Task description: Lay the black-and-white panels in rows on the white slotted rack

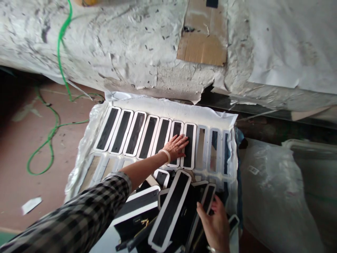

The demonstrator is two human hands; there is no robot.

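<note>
My left hand [176, 147] lies flat with fingers spread over the right end of a row of long black panels with rounded white borders, touching the last panel [189, 149]. The row rests on a white frame [158, 102] with oblong slots. My right hand [217, 219] grips a similar white-edged black panel [209, 196] between thumb and fingers, at the right of a loose heap. In the heap, one large panel [171, 211] lies slantwise on top, and another panel [140, 205] lies left of it. A black item with a gold chain [144, 222] is partly covered.
Open slots [214, 151] show at the row's right end. A wrinkled, pale-covered surface [131, 45] runs along the back, with cardboard [204, 38] on it. A green cord [51, 140] loops over the reddish floor at left. Clear plastic sheeting [276, 189] lies at right.
</note>
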